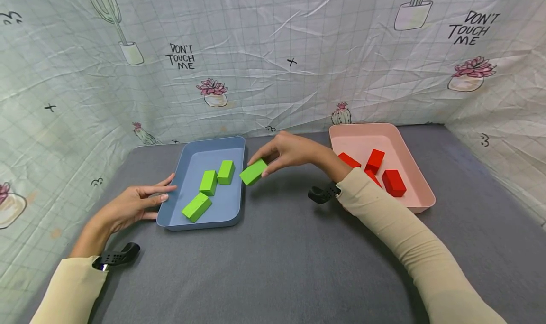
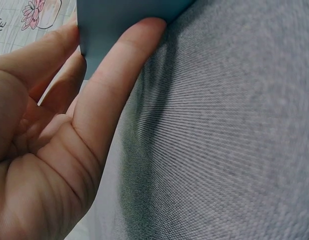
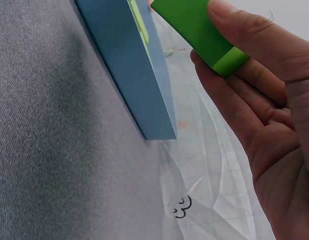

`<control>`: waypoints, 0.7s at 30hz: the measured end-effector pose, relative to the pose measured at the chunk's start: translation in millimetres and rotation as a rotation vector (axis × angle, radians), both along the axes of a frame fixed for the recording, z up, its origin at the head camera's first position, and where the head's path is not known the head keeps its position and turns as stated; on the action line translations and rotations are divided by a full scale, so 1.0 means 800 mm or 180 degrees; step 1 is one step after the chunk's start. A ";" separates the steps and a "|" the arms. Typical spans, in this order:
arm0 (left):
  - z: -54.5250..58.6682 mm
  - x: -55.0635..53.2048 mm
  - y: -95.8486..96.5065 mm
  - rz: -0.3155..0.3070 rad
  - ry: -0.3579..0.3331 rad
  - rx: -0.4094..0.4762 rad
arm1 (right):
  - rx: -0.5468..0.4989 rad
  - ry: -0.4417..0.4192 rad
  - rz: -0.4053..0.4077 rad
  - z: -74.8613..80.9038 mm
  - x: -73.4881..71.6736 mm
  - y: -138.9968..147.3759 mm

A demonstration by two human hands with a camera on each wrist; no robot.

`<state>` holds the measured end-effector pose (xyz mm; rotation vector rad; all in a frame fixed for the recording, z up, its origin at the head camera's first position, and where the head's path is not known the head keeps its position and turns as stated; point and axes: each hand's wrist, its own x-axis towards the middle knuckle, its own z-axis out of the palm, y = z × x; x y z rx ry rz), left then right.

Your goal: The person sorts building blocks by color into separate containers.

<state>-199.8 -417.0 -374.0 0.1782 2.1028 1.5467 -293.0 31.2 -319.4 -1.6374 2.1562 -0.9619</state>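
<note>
My right hand pinches a green block between thumb and fingers, at the right rim of the blue tray. In the right wrist view the same green block is held higher than the tray's wall. Three more green blocks lie inside the blue tray, the nearest green block turned at a slant. My left hand touches the tray's left side with fingers extended. Seen from the left wrist, the thumb lies straight against the tray's outer wall.
A pink tray with several red blocks stands at the right, partly hidden behind my right forearm. Both trays sit on a grey cloth surface. A printed fabric sheet hangs behind and at the sides.
</note>
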 end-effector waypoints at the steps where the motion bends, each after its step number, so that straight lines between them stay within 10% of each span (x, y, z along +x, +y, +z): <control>1: 0.000 0.000 0.000 0.0002 -0.0007 -0.0004 | -0.0010 -0.0003 0.0010 0.000 0.001 -0.001; 21: -0.003 0.000 -0.002 0.0037 -0.0017 -0.0075 | -0.0036 0.0062 0.0066 -0.004 0.002 -0.011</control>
